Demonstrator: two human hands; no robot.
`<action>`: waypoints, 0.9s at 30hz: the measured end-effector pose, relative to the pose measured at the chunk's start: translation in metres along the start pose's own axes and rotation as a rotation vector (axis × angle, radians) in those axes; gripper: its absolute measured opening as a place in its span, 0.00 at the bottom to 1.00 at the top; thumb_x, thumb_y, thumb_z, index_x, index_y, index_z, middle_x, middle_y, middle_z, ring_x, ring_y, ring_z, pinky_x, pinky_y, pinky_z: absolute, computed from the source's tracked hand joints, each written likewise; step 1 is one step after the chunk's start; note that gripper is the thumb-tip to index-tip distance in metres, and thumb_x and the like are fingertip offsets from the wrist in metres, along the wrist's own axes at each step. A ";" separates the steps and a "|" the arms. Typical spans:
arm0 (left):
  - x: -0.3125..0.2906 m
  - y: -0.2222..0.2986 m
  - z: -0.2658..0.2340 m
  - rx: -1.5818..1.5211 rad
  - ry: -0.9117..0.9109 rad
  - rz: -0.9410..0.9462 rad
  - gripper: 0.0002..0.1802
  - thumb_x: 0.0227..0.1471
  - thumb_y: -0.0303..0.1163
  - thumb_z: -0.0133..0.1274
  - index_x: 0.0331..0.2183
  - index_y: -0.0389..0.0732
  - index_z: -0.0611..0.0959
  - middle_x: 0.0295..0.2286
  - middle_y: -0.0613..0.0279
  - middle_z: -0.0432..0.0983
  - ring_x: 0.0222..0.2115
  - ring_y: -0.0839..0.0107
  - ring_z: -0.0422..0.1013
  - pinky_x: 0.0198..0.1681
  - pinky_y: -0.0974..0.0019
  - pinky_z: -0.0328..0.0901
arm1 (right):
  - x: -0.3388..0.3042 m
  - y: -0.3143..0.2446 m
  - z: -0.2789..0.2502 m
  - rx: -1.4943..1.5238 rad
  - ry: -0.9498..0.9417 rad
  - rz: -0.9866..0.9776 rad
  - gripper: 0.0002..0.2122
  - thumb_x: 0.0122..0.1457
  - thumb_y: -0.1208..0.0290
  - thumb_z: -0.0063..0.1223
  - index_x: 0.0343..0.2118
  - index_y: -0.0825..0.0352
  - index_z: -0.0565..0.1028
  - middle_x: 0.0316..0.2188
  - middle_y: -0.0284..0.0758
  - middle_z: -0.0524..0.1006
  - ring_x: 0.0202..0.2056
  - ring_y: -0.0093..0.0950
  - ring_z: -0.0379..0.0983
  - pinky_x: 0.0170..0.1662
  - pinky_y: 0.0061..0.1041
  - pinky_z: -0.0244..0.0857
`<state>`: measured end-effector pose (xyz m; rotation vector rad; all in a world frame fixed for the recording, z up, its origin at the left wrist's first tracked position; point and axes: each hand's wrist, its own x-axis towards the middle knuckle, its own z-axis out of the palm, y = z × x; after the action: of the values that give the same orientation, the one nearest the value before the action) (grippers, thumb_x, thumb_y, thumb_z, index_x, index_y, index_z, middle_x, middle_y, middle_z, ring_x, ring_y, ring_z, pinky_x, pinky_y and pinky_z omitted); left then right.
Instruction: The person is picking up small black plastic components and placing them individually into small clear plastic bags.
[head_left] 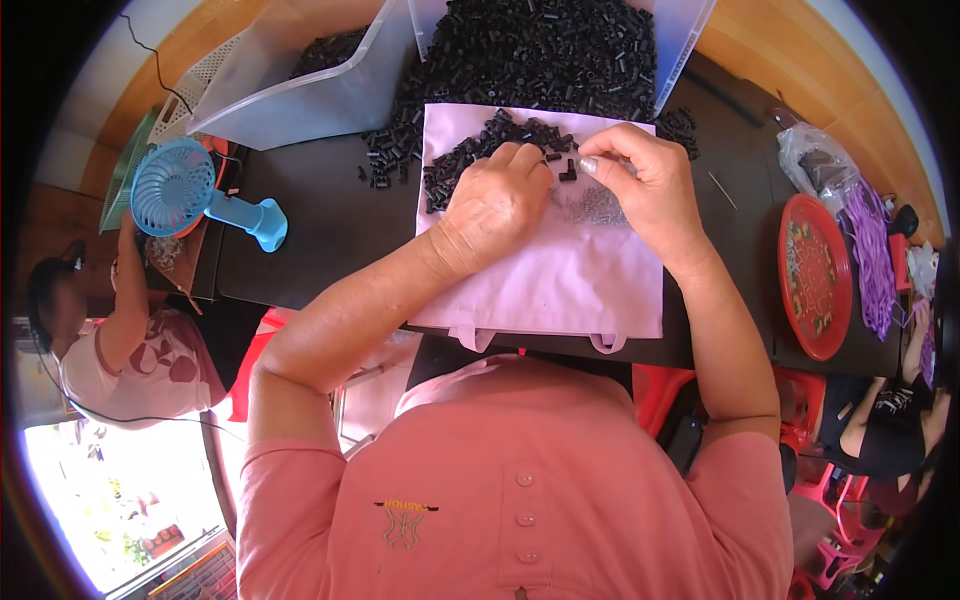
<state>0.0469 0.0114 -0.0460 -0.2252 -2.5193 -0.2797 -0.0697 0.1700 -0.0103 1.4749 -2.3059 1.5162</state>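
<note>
A lilac cloth bag (pixel 560 290) lies flat on the table in front of me. On its upper part rests a heap of small black plastic pieces (pixel 470 160). My left hand (pixel 500 195) is closed over the right side of this heap, its fingertips hidden beneath the knuckles. Across a small gap, my right hand (pixel 648 185) holds thumb and forefinger pinched together; anything between them is too small to name. A few loose black pieces (pixel 568 172) lie between the hands. Below them spreads a patch of tiny silvery metal parts (pixel 597 208).
Behind the bag stands a clear plastic bin (pixel 685 50) full of black pieces, some spilled around it. Another translucent bin (pixel 300 110) is at back left, near a blue fan (pixel 175 190). A red tray (pixel 815 275) sits right. People sit at both sides.
</note>
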 end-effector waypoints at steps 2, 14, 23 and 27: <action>0.001 0.000 0.000 0.003 -0.014 0.016 0.07 0.40 0.24 0.58 0.27 0.37 0.78 0.27 0.59 0.69 0.31 0.60 0.70 0.30 0.60 0.69 | 0.001 -0.001 0.000 -0.003 0.005 -0.006 0.03 0.49 0.79 0.59 0.29 0.68 0.77 0.26 0.35 0.79 0.25 0.27 0.76 0.30 0.24 0.68; -0.001 0.001 0.006 0.037 0.025 0.068 0.08 0.34 0.25 0.55 0.24 0.38 0.75 0.26 0.58 0.67 0.28 0.61 0.69 0.29 0.61 0.68 | -0.001 -0.005 0.003 0.010 -0.035 0.024 0.04 0.49 0.80 0.58 0.29 0.68 0.77 0.26 0.35 0.79 0.25 0.28 0.75 0.30 0.24 0.68; -0.001 -0.005 0.007 0.049 0.060 0.053 0.06 0.37 0.25 0.55 0.23 0.39 0.75 0.25 0.59 0.67 0.28 0.61 0.69 0.28 0.61 0.67 | -0.001 -0.002 0.005 -0.011 -0.031 -0.011 0.05 0.48 0.81 0.57 0.30 0.69 0.78 0.26 0.36 0.79 0.25 0.27 0.75 0.30 0.23 0.67; -0.001 -0.006 0.003 0.015 0.049 0.040 0.06 0.38 0.26 0.56 0.25 0.38 0.76 0.25 0.59 0.68 0.28 0.61 0.69 0.28 0.61 0.67 | -0.001 -0.006 0.002 -0.024 -0.065 0.056 0.05 0.52 0.82 0.56 0.32 0.72 0.78 0.27 0.31 0.79 0.29 0.17 0.74 0.34 0.18 0.67</action>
<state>0.0447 0.0065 -0.0503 -0.2593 -2.4644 -0.2468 -0.0642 0.1687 -0.0074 1.4886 -2.4120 1.4697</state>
